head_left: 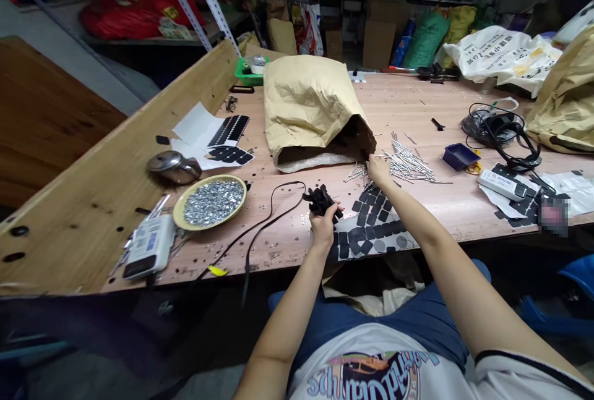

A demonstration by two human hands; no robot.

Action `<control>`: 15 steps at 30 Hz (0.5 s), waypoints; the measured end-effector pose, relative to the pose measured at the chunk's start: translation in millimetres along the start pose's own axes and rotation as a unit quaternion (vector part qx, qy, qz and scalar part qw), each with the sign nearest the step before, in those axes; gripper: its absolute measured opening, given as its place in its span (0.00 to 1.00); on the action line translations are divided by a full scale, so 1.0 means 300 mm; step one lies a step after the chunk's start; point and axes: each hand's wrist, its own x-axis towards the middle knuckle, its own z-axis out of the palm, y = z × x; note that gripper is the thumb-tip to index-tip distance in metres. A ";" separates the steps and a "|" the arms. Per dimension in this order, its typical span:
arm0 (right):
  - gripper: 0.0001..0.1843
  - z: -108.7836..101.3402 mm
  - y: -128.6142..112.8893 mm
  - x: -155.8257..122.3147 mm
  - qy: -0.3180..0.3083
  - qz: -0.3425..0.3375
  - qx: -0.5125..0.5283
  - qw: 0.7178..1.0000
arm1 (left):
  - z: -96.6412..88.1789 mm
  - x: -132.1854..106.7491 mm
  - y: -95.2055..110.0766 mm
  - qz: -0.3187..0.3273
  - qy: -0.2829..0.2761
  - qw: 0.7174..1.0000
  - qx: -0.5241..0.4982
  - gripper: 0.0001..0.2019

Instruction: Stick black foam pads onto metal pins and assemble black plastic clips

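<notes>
My left hand (323, 225) is closed around a bunch of black plastic parts (318, 200) above the front of the table. My right hand (379, 170) is stretched forward to the lower right corner of the open mouth of a brown paper sack (310, 100). Its fingertips are hidden there, so whether they grip anything does not show. Thin metal rods (408, 162) lie in a loose pile just right of that hand. Between my arms, black adhesive pads (369, 217) are spread on the table edge.
At left stand a yellow bowl (179, 214) of small metal pieces, a metal pot (169, 167) and a white box (151, 245). A black strap (253, 233) hangs over the front edge. A blue tray (457, 157) and a black headset (517, 140) lie at right.
</notes>
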 end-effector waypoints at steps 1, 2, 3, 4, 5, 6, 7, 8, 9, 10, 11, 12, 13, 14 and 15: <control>0.20 -0.001 0.008 0.014 -0.008 -0.003 -0.004 1.000 | 0.000 -0.003 -0.002 0.003 -0.001 1.000 0.003 0.09; 0.21 0.000 0.014 0.020 -0.007 -0.007 -0.002 1.000 | 0.001 -0.005 -0.005 0.006 0.003 1.000 0.004 0.09; 0.21 0.003 0.017 0.019 -0.002 -0.008 0.001 1.000 | 0.002 -0.006 -0.009 0.008 0.009 1.000 0.005 0.09; 0.21 0.006 0.016 0.016 0.000 -0.009 0.003 1.000 | 0.004 -0.008 -0.014 0.010 0.017 1.000 0.007 0.10; 0.20 0.009 0.013 0.012 -0.002 -0.013 0.004 1.000 | 0.005 -0.009 -0.019 0.012 0.023 1.000 0.009 0.10; 0.19 0.011 0.007 0.009 -0.008 -0.017 0.004 1.000 | 0.007 -0.011 -0.025 0.013 0.024 1.000 0.013 0.11; 0.19 0.013 0.000 0.007 -0.017 -0.020 0.004 1.000 | 0.007 -0.012 -0.031 0.014 0.020 1.000 0.020 0.11; 0.18 0.012 -0.008 0.006 -0.028 -0.022 0.002 0.999 | 0.006 -0.013 -0.036 0.016 0.015 0.999 0.028 0.11; 0.18 0.009 -0.015 0.006 -0.034 -0.020 0.005 0.999 | 0.003 -0.013 -0.041 0.021 0.012 0.999 0.036 0.12; 0.19 0.003 -0.020 0.003 -0.029 -0.020 0.016 0.999 | -0.003 -0.012 -0.046 0.029 0.011 0.998 0.048 0.12; 0.19 -0.005 -0.022 -0.004 -0.012 -0.027 0.038 0.999 | -0.011 -0.010 -0.049 0.039 0.011 0.997 0.062 0.12; 0.19 -0.017 -0.022 -0.018 0.017 -0.044 0.070 0.996 | -0.021 -0.008 -0.052 0.049 0.010 0.996 0.076 0.12; 0.19 -0.031 -0.018 -0.040 0.051 -0.071 0.109 0.990 | -0.032 -0.006 -0.054 0.058 0.005 0.994 0.091 0.13; 0.17 -0.047 -0.011 -0.072 0.083 -0.106 0.153 0.979 | -0.043 -0.005 -0.056 0.065 -0.008 0.992 0.105 0.13; 0.16 -0.065 -0.002 -0.113 0.102 -0.146 0.196 0.964 | -0.053 -0.006 -0.058 0.070 -0.029 0.990 0.118 0.13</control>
